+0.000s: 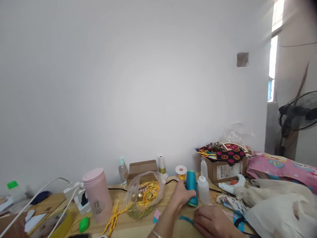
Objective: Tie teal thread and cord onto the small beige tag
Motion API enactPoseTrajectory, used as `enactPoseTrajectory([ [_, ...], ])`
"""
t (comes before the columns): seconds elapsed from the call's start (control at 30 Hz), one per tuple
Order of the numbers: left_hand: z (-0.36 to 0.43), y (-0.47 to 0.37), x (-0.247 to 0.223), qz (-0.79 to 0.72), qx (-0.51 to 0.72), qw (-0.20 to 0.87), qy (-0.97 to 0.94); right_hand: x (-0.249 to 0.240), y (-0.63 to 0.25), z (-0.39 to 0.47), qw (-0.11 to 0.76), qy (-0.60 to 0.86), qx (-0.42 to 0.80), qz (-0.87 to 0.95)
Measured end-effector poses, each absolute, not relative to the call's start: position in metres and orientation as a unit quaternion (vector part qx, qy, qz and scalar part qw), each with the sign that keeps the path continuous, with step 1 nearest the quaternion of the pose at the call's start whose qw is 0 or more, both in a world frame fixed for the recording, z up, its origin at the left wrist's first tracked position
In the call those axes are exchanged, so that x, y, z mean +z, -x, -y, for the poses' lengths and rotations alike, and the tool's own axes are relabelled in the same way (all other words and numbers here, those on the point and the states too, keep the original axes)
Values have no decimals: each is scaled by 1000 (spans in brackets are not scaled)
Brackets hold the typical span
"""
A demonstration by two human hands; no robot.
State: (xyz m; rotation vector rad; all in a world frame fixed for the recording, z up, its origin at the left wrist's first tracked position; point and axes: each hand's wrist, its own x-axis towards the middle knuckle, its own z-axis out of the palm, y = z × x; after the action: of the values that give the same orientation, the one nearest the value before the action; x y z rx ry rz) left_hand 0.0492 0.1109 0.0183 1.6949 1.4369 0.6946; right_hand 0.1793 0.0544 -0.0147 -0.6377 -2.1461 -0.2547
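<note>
My left hand (182,195) reaches over the wooden table and is closed round the lower part of a teal roll (191,185), which stands upright. To its right, my right hand (212,219) lies low near the table's front with fingers bent together. A short teal strip (186,218) comes out from under its fingertips; the grip itself is hidden. A white squeeze bottle (203,190) stands just right of the roll, and a spool with yellow thread (181,172) is behind my left hand. A small pink and blue piece (157,216) lies left of my left forearm.
Left are a bag of yellow cords (148,195), a pink tumbler (97,195) and white cables. Right are a full cardboard box (225,170), a white glue gun (232,185), a pink package (279,167) and white cloth (284,211). A wall (148,82) rises behind.
</note>
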Motion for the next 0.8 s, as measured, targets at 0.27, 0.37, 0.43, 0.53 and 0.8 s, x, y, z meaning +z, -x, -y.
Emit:
enactPoseTrajectory([
  [0.27,-107,-44,0,-486,359,413,-681,-13,-179,-44,511,203,-127,826],
  [0.37,-79,-14,12,-500,344,419,-675,-12,-184,-40,537,225,-88,808],
  [0.43,-48,18,19,-505,322,426,-678,-12,-186,-38,529,240,-64,812],
  [0.53,-5,63,9,-507,235,439,-704,-13,-187,-36,514,259,-23,817],
  [0.8,2,54,-34,-566,241,311,-725,-18,-174,-35,540,304,139,772],
])
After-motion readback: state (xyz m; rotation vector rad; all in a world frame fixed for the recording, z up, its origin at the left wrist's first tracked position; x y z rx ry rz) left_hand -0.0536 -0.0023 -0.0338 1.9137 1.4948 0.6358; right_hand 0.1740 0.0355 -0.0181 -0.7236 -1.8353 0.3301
